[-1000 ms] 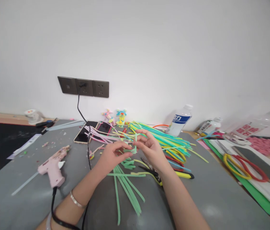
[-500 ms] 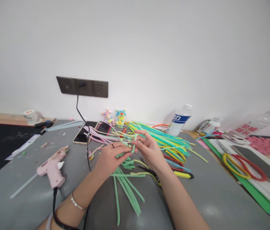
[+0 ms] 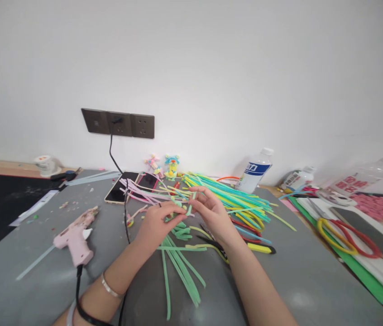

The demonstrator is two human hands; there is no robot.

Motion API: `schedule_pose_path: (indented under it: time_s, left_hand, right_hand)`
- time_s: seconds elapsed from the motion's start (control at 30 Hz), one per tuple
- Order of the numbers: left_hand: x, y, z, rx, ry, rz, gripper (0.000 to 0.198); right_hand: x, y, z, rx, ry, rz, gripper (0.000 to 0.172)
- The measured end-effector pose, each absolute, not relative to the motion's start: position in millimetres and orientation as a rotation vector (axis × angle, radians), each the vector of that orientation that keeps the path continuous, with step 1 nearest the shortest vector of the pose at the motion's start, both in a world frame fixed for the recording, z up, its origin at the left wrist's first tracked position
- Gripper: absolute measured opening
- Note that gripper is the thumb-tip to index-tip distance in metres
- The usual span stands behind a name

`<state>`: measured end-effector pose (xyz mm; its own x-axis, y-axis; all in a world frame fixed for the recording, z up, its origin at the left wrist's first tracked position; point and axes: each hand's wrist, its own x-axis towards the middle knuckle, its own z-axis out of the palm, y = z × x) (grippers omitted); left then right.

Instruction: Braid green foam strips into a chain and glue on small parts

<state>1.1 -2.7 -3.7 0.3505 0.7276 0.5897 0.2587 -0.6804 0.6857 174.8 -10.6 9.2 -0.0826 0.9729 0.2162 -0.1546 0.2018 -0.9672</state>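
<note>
Stem piece [image 3: 190,208], fuzzy and pale green, was noted at centre, raised above the grey surface [image 3: 300,271]. Its upper part was held by the right hand [image 3: 214,219], fingers narrowed in a pinch; the fingers of the left hand [image 3: 159,222] were closed together at its lower end. Whether further green material was gripped behind them could not be told. From the piece, loose green stems [image 3: 184,275] were recorded at 6 o'clock, a teal-and-yellow bundle [image 3: 235,199] at 3 o'clock and a pink glue gun [image 3: 75,237] between 8 and 9 o'clock. The piece was judged very light, soft-napped and unlikely to slip, with a bendable wire core presumed. Breakage was considered improbable; crushed pile or an unwanted kink was rated likelier. A light hold near each end was deemed suitable, with the cut tips avoided as possibly sharp.
</note>
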Motion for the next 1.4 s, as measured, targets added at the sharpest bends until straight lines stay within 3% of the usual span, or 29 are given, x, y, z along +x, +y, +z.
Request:
schedule_pose_path:
  time_s: [0.27,0.4,0.5,0.73,1.03,1.4]
  left_hand:
    - [0.6,0.7,-3.6,1.744,0.950,1.176,0.008]
    - [1.1,3.1,-2.9,1.583,0.877,1.136,0.011]
    - [2.0,3.4,-2.3,1.506,0.824,1.067,0.014]
    - [3.1,0.6,1.2,1.308,0.748,0.933,0.023]
    - [2.4,2.1,0.6,1.285,0.734,1.048,0.024]
    - [3.7,-2.0,4.3,1.135,0.733,0.981,0.029]
  right_hand:
    - [172.6,-11.0,4.0,-1.079,-1.646,0.705,0.015]
    - [171.4,-14.5,5.4,-1.000,-1.817,0.350,0.037]
    - [172.1,-17.6,9.2,-0.937,-1.962,0.236,0.040]
    - [175.9,-15.9,14.0,-0.940,-1.993,0.222,0.025]
    - [177.2,-17.0,12.2,-0.986,-1.884,0.376,0.011]
    - [175.7,-17.3,9.7,-0.983,-1.912,0.277,0.013]
